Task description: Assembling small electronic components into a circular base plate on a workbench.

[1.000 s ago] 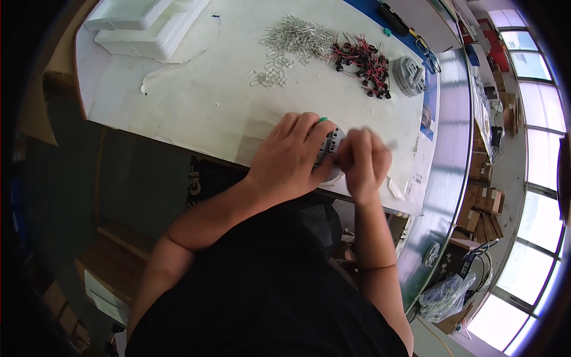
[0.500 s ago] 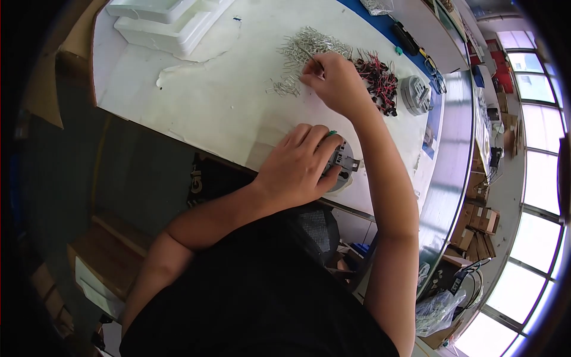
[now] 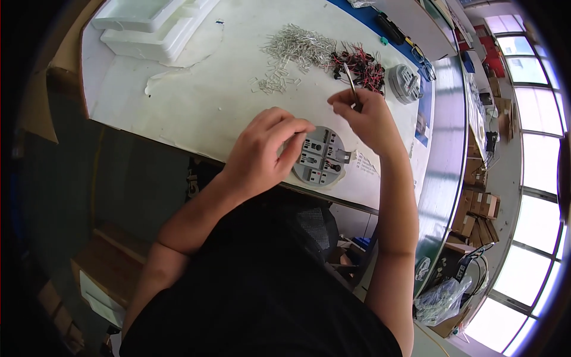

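Note:
A round grey fixture (image 3: 323,149) with slots, raised blocks and a few small dark parts lies near the table's front edge. My left hand (image 3: 262,149) is over its left side, thumb and index fingertips pinched together; anything between them is too small to make out. Beyond the fixture's right side, my right hand (image 3: 372,119) is closed on a slim metal tool (image 3: 350,77), its silver tip pointing up and away. Past the hands lies a heap of small silvery U-shaped wire pieces (image 3: 297,49), beside a pile of red-and-black wired components (image 3: 366,68).
White foam trays (image 3: 154,35) stand at the table's far left. Another grey round fixture, apparently stacked (image 3: 405,83), is at the right. Along the far blue edge lie a black-handled tool (image 3: 389,27) and yellow-and-blue-handled pliers (image 3: 421,59). Torn paper (image 3: 172,77) sticks to the white tabletop (image 3: 196,113).
My right hand has drawn back from the wire pieces toward the fixture, with the tool still in it. My left hand has shifted left off the fixture, uncovering most of it.

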{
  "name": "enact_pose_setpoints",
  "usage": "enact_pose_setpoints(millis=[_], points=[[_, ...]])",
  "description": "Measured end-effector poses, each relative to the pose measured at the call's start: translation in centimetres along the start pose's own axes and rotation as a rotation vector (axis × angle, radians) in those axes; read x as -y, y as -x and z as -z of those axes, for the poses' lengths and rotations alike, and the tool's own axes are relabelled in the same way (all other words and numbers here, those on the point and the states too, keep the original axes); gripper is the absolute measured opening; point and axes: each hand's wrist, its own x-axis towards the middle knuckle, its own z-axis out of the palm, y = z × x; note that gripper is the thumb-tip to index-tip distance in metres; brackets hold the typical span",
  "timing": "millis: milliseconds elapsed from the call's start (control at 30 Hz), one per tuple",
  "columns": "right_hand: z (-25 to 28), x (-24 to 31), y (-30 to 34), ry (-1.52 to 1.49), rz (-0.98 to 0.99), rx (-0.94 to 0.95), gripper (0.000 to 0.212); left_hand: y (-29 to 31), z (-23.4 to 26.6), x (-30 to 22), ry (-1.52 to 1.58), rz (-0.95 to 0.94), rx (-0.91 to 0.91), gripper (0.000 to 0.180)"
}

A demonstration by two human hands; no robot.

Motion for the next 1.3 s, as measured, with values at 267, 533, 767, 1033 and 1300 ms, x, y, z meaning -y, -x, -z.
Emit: enact_pose_setpoints(millis=[267,533,767,1033,1300], points=[[0.2,0.7,4.3,-0.112,-0.190,0.071,0.031,0.8,-1.1,-0.9,-0.028,-0.015,0.077,0.033],[-0.7,0.5,4.3,-0.033,-0.146,-0.001,0.035,0.8,-1.6,-1.0,-0.154,-0.083,0.148,0.036],[-0.5,0.2,3.5,-0.005,-0.139,0.018,0.027,0.5,-1.6,-0.9,-0.131,-0.067,0.159,0.037],[0.0,-2.2,4.0,-0.048,-0.189,0.175,0.028,0.6,-1.4,-0.7,-0.067,-0.015,0.168,0.038],[0.9,-3.1,4.2,-0.450,-0.361,0.123,0.029,-0.8,-0.7,-1.5,0.073,0.156,0.238,0.034]])
